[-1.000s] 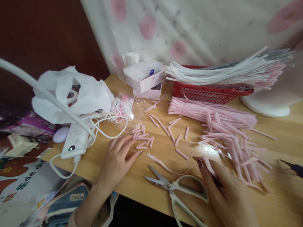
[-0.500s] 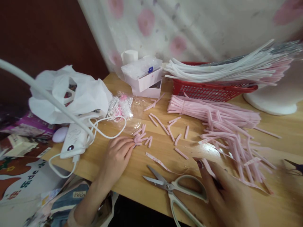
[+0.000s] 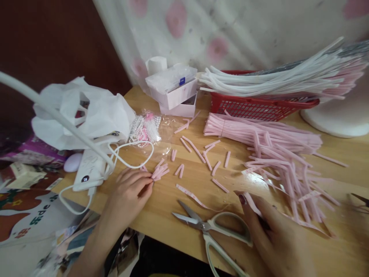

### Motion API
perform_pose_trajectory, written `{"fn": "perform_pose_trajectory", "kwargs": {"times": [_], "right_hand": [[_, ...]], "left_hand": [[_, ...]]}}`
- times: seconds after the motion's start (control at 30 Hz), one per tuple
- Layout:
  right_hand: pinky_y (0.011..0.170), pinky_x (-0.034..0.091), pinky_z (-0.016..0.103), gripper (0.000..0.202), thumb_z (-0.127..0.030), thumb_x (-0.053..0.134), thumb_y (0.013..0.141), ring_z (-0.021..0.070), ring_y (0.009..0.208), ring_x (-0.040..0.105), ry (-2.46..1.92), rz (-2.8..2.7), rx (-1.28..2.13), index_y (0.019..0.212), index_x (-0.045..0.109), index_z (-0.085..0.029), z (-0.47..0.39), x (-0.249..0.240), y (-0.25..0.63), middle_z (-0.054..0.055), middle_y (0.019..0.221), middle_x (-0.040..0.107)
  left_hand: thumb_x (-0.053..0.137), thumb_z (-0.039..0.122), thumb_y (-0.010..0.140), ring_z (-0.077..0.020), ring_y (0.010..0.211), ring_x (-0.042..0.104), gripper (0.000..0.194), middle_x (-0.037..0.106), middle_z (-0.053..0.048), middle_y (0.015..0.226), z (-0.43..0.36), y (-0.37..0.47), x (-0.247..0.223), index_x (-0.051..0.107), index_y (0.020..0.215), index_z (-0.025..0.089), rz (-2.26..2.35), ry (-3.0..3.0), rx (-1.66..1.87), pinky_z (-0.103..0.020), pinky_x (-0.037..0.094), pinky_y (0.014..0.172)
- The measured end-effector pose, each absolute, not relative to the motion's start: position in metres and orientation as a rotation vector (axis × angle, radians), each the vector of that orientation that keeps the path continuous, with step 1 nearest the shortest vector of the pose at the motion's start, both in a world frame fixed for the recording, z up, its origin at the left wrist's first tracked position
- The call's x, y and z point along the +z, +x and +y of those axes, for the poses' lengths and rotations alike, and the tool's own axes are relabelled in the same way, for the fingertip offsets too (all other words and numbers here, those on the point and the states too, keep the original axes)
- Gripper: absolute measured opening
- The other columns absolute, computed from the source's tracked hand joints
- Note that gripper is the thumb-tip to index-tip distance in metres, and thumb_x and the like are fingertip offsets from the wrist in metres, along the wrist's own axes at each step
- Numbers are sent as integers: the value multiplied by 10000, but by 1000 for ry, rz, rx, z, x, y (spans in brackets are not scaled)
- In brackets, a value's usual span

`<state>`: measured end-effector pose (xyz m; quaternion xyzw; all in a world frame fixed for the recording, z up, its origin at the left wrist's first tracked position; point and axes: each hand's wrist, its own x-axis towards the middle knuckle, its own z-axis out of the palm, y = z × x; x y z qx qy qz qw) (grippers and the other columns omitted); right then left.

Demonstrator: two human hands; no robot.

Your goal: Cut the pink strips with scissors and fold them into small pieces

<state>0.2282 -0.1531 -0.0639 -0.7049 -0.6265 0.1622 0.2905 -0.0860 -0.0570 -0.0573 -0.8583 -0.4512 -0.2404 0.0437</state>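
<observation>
My left hand (image 3: 129,192) is closed at the fingertips on a small bunch of short pink pipe cleaner pieces (image 3: 160,171), low over the table. More cut pieces lie just right of it, among them a bent one (image 3: 179,170) and a short pair (image 3: 174,155). At lower right, my right hand (image 3: 273,231) pinches a pink pipe cleaner piece (image 3: 253,204) between thumb and fingers; its far end is hidden by the hand. Between the hands lie scissors (image 3: 204,226) with blades spread, their upper handle beside my right hand. A measuring tape (image 3: 190,195) curls above the blades.
Pink pipe cleaners (image 3: 256,132) lie in a long bundle, with bent ones (image 3: 288,181) heaped in front. Behind stands a red basket (image 3: 259,107) topped with white pipe cleaners (image 3: 276,82). Stacked boxes (image 3: 177,96), bagged beads (image 3: 145,129), a power bank (image 3: 89,169) and cable occupy the left.
My left hand has moved left and slightly down with the bunch, leaving a few short pieces behind on the table. My right hand stays almost where it was. The camera view has shifted slightly.
</observation>
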Motion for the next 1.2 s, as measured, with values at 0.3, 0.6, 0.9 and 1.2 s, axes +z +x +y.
{"fn": "perform_pose_trajectory", "kwargs": {"times": [0.3,0.6,0.9,1.2], "right_hand": [[565,493,288,258,-396,477,985,206,624,678,-1894,-1621,426,1021,676,-237,-154,-64,225,30,768,750],[615,509,299,280,-420,459,991,214,666,691,-1936,-1536,444,1010,672,-239,-156,-61,219,32,798,753],[568,537,279,344,-410,497,967,216,661,711,-1796,-1745,414,1229,625,-227,-153,-63,233,39,840,767],[692,501,282,307,-385,417,1029,215,809,704,-1838,-1547,356,1082,682,-239,-156,-54,216,34,897,745]], "left_hand": [[610,302,914,-259,813,693,97,759,-47,889,-59,-76,-45,641,888,214,-1564,-2502,-726,-424,513,778],[555,195,908,-231,767,652,60,687,-28,775,-60,-71,-53,609,882,201,-1693,-2592,-757,-370,506,723],[528,309,975,-288,1241,552,363,607,-118,1358,-64,-46,-52,579,1325,229,-1331,-2864,-616,-476,478,1030],[426,263,1012,-286,1364,465,479,500,-130,1514,-64,-55,-79,432,1468,115,-1209,-2919,-416,-478,415,1120]]}}
